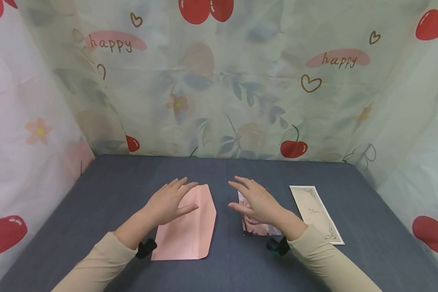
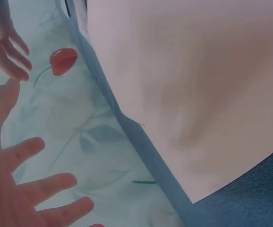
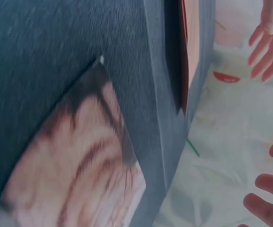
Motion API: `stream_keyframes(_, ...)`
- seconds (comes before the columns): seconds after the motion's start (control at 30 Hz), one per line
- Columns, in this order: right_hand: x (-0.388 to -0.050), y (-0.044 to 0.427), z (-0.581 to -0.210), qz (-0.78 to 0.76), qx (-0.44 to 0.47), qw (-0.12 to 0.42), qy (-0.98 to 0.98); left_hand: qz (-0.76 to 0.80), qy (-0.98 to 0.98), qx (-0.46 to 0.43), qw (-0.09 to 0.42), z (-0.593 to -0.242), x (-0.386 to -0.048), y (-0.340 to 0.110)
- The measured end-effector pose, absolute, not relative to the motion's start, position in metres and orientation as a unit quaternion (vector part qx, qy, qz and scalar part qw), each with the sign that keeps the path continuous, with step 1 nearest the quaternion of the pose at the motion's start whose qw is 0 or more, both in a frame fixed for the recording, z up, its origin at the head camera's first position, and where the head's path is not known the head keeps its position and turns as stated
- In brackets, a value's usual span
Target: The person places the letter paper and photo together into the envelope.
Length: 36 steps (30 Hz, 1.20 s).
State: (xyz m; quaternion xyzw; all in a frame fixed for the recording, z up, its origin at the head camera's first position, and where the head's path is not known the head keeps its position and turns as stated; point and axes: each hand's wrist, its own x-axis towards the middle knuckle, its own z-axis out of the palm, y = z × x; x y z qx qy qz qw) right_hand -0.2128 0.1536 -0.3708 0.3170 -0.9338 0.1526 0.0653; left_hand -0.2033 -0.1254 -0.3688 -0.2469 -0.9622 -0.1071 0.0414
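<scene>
My left hand (image 1: 169,202) hovers over a pink envelope (image 1: 182,239), its fingers spread and holding nothing. The envelope lies flat on the dark cloth with its flap side toward the right. My right hand (image 1: 257,202) is held above a pink printed card (image 1: 259,229), also with spread fingers and nothing in them. The hand and forearm cover part of that card. In the left wrist view the envelope (image 2: 183,94) fills much of the picture. The right wrist view shows the printed card (image 3: 89,161) close up, with pink, flower-like swirls.
A cream card with ornamented corners (image 1: 314,209) lies to the right, its lower edge near my right sleeve. The dark tablecloth (image 1: 226,267) runs back to a patterned curtain (image 1: 222,105), which also hangs on both sides. A dark wrist camera (image 1: 146,248) sits under my left wrist.
</scene>
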Motion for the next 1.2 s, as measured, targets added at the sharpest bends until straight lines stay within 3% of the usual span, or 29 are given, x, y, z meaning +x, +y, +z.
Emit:
stream_keyframes(0.63,-0.207,0.118,-0.386,0.163,0.376,-0.023,-0.912,-0.152,-0.956,-0.24,-0.08,-0.395,-0.198,-0.124)
stream_keyframes(1.2,-0.203,0.098,-0.405,0.124,0.409,-0.055,-0.902,-0.144,-0.957,-0.219,-0.124,-0.406,-0.194,-0.123)
